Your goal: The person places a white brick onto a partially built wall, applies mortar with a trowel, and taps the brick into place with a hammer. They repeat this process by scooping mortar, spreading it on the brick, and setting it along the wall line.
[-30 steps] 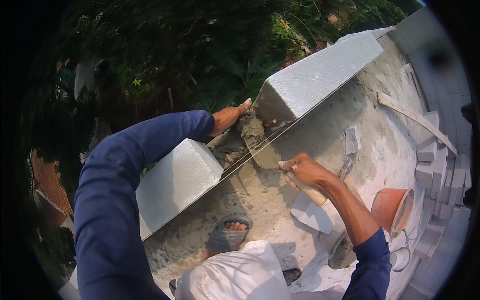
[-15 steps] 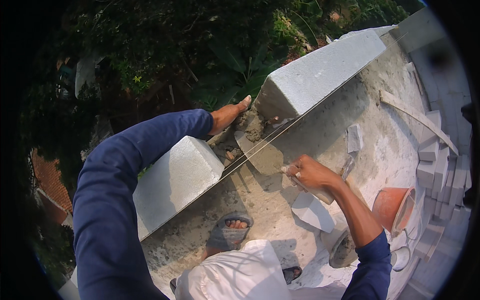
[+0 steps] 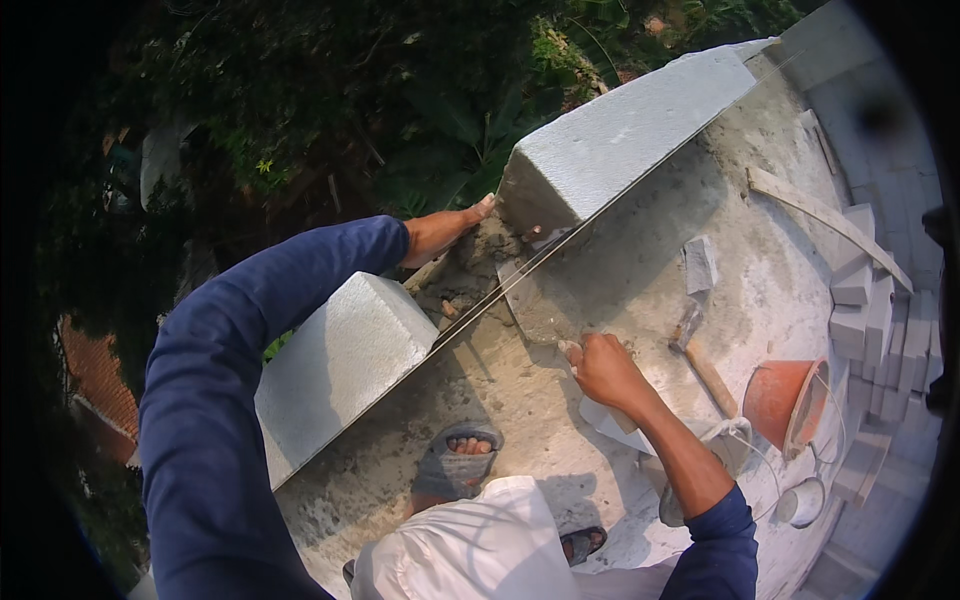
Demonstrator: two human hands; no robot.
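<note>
My left hand [image 3: 445,236] reaches over the wall to the outer side of the gap between two pale blocks. Its visible fingers stretch out along the edge of the wet mortar [image 3: 496,244], near the end of the far block [image 3: 630,135]; the others are hidden. The near block [image 3: 350,325] lies beneath my left forearm. My right hand [image 3: 606,372] is closed round the handle of a trowel [image 3: 535,308], its blade coated in mortar and its tip at the gap. A taut string [image 3: 610,215] runs along the blocks' inner edge, crossing above the blade.
On the right lie a hammer with a wooden handle [image 3: 712,380], a block offcut [image 3: 699,264], an orange bucket [image 3: 775,402], a small cup [image 3: 801,502] and a curved strip [image 3: 828,222]. Stacked blocks [image 3: 890,340] stand beyond. Past the wall, the ground drops to plants [image 3: 450,110].
My right hand has drawn the trowel slightly, and its blade now sits flatter by the mortar. The right forearm has shifted left, uncovering the hammer handle. My left hand stays at the gap.
</note>
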